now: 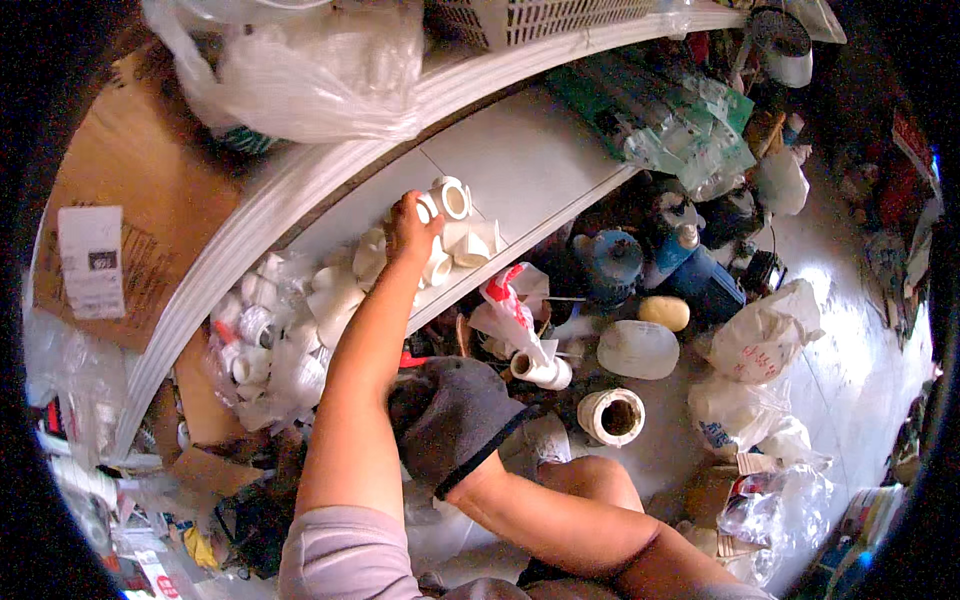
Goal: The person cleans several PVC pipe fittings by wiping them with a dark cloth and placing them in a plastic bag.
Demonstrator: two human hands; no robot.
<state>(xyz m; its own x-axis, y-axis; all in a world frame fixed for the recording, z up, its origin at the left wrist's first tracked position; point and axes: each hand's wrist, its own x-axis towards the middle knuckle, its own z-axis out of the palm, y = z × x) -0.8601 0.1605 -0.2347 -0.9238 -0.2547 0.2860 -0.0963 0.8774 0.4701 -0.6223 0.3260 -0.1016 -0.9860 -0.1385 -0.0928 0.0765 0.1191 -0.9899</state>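
My left hand (pixel 411 229) reaches up the view, fingers closed around a white plastic pipe fitting (pixel 424 210). Touching or just beyond it is a fitting with a round open mouth (pixel 454 200). More white fittings lie beside and below the hand, including an elbow-like piece (pixel 472 249). They rest on a pale tiled ledge (pixel 525 161). A clear plastic bag of fittings (pixel 255 341) leans at the left of the forearm. My right forearm crosses the lower middle; its hand is out of sight behind grey cloth (pixel 461 416) with black trim.
A white ribbed edge (pixel 315 176) curves beyond the ledge. Cardboard (pixel 150 180) stands at left, a filled plastic bag (pixel 300 82) above. A short pipe piece (pixel 611 417), a translucent container (pixel 639 349), a blue tool case (pixel 697 277) and several plastic bags crowd the floor at right.
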